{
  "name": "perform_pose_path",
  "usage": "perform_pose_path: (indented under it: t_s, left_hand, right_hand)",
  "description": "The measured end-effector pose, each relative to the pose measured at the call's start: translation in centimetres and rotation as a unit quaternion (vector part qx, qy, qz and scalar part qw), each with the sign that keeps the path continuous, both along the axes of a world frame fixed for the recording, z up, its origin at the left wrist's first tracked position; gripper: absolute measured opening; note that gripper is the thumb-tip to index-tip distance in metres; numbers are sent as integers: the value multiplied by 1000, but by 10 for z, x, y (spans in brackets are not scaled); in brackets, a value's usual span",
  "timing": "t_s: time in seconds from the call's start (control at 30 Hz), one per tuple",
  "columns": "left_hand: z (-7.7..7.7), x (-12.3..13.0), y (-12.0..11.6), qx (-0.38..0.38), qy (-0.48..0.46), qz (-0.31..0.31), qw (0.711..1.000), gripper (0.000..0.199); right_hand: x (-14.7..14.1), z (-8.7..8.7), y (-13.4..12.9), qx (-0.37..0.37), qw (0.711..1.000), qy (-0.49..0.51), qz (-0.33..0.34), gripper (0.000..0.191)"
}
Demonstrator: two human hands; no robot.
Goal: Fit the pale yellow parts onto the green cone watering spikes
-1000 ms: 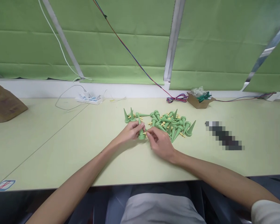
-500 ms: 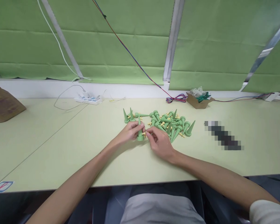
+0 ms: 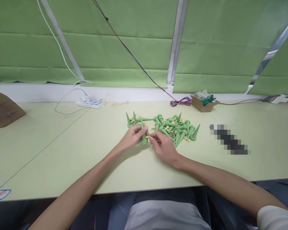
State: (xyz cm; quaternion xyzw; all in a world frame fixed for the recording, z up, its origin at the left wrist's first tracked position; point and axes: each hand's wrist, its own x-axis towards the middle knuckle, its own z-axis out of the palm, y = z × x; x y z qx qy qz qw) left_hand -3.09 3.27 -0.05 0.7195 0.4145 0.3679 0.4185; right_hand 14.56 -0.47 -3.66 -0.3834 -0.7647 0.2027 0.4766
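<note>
The left hand [image 3: 133,135] is clamped on a green spike [image 3: 144,138], its tip showing beyond the thumb on the far side, its wide cap on the near side. A yellow piece [image 3: 147,139] is at the spike's right; the right hand's [image 3: 165,148] fingertips are beside it, but whether they grip it I cannot tell. More green spikes [image 3: 181,137] lie heaped to the right.

The spikes [image 3: 181,138] are green, the small fittings [image 3: 147,139] pale yellow, the table [image 3: 62,159] cream. The blinds [image 3: 127,54] are plain green, the box [image 3: 205,108] brown, the cable [image 3: 181,101] red and blue, the shirt [image 3: 168,214] light grey.
</note>
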Motion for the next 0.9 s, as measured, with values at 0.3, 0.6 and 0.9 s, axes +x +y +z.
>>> perform_pose_path:
  t_s: [0.3,0.6,0.9]
  left_hand:
    - [0,2,-1,20,11,5,1000,42]
    - [-1,-1,3,19,-2,20,1000,44]
    - [-1,-1,2,20,-15,11,1000,45]
  right_hand:
    - [1,-2,2,-18,1000,-11,-6,20]
    - [0,2,0,-16,999,-32,8,17]
    - [1,0,4,24,997,-69,-1,15]
